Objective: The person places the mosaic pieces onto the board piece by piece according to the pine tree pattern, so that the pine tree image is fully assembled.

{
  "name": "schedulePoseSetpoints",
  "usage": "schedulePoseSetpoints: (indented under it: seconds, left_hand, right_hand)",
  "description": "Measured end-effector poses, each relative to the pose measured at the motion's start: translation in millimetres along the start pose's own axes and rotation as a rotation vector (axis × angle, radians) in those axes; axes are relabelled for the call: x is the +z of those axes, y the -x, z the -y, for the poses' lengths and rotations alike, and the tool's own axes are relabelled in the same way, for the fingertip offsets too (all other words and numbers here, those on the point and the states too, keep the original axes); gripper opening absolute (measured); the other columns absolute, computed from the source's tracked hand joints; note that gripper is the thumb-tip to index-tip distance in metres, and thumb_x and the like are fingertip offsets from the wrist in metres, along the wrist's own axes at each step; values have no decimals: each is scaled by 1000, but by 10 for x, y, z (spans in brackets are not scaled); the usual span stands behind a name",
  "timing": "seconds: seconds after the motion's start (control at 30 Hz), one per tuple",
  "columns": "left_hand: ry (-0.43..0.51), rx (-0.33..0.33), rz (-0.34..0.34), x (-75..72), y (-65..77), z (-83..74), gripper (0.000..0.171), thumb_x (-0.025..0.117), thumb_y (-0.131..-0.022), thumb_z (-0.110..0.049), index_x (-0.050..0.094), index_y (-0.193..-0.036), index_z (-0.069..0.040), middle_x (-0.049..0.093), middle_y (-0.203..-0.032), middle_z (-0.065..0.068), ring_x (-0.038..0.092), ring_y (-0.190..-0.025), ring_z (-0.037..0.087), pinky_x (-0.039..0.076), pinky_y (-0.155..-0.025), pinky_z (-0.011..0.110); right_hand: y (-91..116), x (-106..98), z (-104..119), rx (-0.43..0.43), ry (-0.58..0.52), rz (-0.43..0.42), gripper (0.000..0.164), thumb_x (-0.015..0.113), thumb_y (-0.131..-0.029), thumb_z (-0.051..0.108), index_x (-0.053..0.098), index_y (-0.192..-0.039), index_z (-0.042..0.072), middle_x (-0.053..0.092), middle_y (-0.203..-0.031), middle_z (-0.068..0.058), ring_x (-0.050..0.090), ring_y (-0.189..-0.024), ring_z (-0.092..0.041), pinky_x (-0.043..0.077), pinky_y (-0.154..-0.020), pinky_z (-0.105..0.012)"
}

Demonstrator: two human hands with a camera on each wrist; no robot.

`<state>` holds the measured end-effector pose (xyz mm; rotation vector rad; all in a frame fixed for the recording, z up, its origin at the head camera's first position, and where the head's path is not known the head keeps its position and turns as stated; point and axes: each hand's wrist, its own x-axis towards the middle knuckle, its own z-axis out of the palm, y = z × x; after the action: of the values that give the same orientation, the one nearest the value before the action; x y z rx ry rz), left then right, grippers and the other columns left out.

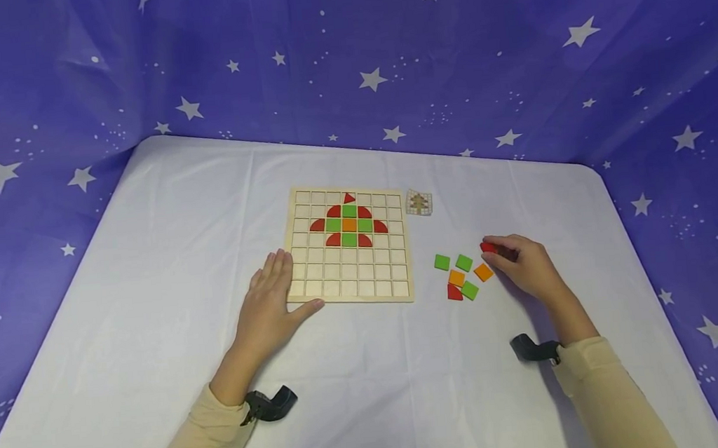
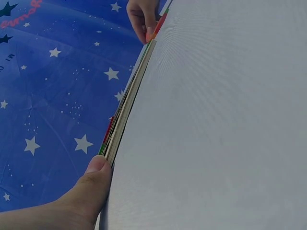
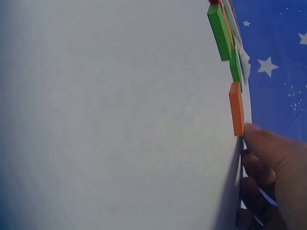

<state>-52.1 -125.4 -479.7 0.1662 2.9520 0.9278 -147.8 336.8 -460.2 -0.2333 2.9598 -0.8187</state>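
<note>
A wooden grid board (image 1: 340,275) lies on the table, with red, green and orange tiles set in its upper squares in a tree-like shape. My left hand (image 1: 266,312) rests at its lower left corner, fingers along the left side and thumb (image 2: 98,165) at the front edge. On the right, my right hand (image 1: 527,270) pinches a red tile (image 1: 487,247) between thumb and fingers; its full outline is hidden. Close by lie loose green tiles (image 1: 442,262), orange tiles (image 1: 483,272) and a red tile with a curved edge (image 1: 454,292). The nearest orange tile (image 3: 237,109) shows beside my right thumb in the right wrist view.
A small picture card (image 1: 419,202) with a tree pattern on a grid lies beside the board's upper right corner. White cloth covers the table (image 1: 372,392). Behind it and at the sides hangs a blue curtain (image 1: 321,58) with white stars.
</note>
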Motion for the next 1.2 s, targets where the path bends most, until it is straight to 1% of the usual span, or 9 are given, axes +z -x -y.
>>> schedulePoseSetpoints:
  seconds: [0.1,0.23,0.4,0.53,0.67,0.83,0.93,1.07,1.2]
  left_hand:
    - [1,1,1,3,-3,4,107,69,-85,-60,18,-157,1,14,-166,15,9,-156,33,12,-125,53]
    - [2,-2,2,2,-4,9,107,69,-85,-60,18,-157,0,14,-166,15,9,-156,32,11,-125,53]
    - [-1,-11,8,-1,-4,15,107,69,-85,-60,17,-157,0,13,-167,14,8,-156,32,11,-126,52]
    - [-1,-10,9,-4,-4,14,108,69,-85,-60,17,-157,0,13,-166,15,8,-156,32,10,-126,52]
    - [2,-8,7,2,-7,12,108,69,-85,-60,17,-157,0,13,-167,14,8,-156,32,10,-126,52]
    - [7,-7,9,11,-6,3,108,69,-84,-60,17,-157,0,13,-167,14,8,-156,32,10,-126,53]
    - [7,-7,10,14,-4,2,107,69,-85,-60,17,-157,0,13,-166,15,8,-156,32,11,-125,54]
    - [0,-7,12,13,-8,7,107,68,-85,-60,17,-158,-1,12,-167,14,8,-156,31,11,-125,54]
    - [-10,-12,14,0,-10,9,107,68,-85,-61,17,-158,0,13,-167,14,8,-156,31,11,-126,53]
  right_hand:
    - [-3,-24,14,18,20,33,47,72,-91,35,66,-130,10,69,-106,-12,54,-89,-22,46,-74,-26]
    - [-11,-27,43,29,21,36,47,72,-91,35,66,-128,8,69,-107,-13,55,-90,-24,47,-77,-31]
    - [-38,30,206,25,-8,17,44,75,-89,35,69,-124,9,68,-103,-10,56,-91,-23,49,-75,-29]
    - [-72,116,500,19,-30,33,43,78,-87,33,70,-121,9,67,-98,-7,56,-89,-22,51,-67,-26]
    - [-105,259,852,-27,-27,44,44,80,-84,33,71,-120,9,69,-98,-5,57,-89,-21,51,-71,-31]
    - [-154,499,1245,-129,-25,65,44,83,-80,36,73,-116,13,68,-92,3,57,-87,-17,47,-77,-33]
    - [-192,643,1448,-199,-46,87,40,84,-79,36,74,-110,13,65,-87,5,55,-84,-16,46,-74,-31]
    - [-224,825,1700,-236,-59,104,37,85,-77,37,74,-104,14,63,-82,7,54,-80,-13,46,-71,-29]
    - [-228,989,1949,-272,-33,115,35,86,-76,40,74,-99,16,60,-77,8,53,-78,-12,46,-69,-27]
